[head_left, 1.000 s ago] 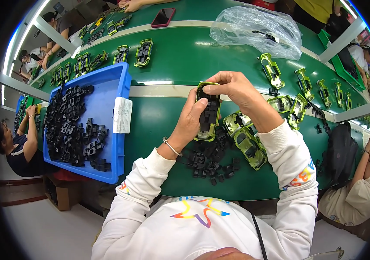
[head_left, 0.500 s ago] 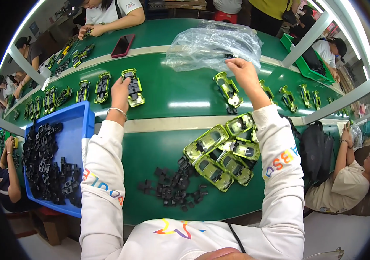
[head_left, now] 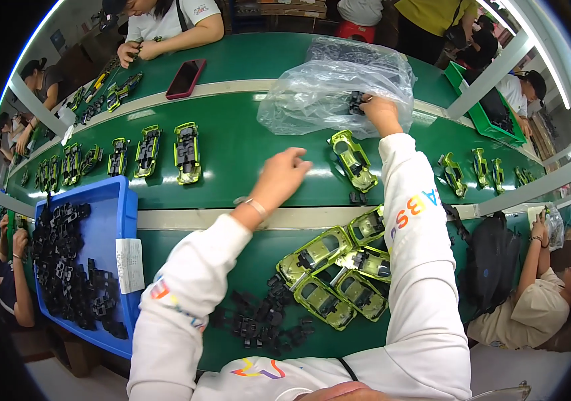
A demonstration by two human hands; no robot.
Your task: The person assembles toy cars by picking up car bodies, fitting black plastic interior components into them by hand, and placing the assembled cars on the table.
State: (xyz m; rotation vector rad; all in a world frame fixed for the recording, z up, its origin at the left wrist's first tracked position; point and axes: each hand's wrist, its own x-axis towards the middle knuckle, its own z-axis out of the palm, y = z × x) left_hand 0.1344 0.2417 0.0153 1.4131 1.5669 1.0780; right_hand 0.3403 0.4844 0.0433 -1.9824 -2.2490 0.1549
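Note:
My right hand (head_left: 381, 115) reaches to the far side of the green table and pinches a small black plastic part (head_left: 356, 103) at the clear plastic bag (head_left: 299, 100). My left hand (head_left: 282, 175) hovers over the middle of the table, its fingers loosely stretched to the right with nothing in them. Close by lies a lime-green toy car body (head_left: 352, 162), roof up. A toy car with a black underside (head_left: 187, 154) lies to the left, apart from my hand. Several green car bodies (head_left: 325, 302) are piled nearer to me, beside loose black parts (head_left: 258, 319).
On the left a blue tray (head_left: 131, 207) holds many black parts. A phone (head_left: 186, 79) lies across the table near another person at work. More toy cars (head_left: 147, 151) stand in a row leftward. A grey post (head_left: 489, 70) and a green crate (head_left: 509, 136) are at right.
My left hand has let go of the black-bottomed toy car and moved right. My right hand has moved slightly right and down, with the black part now in plain view.

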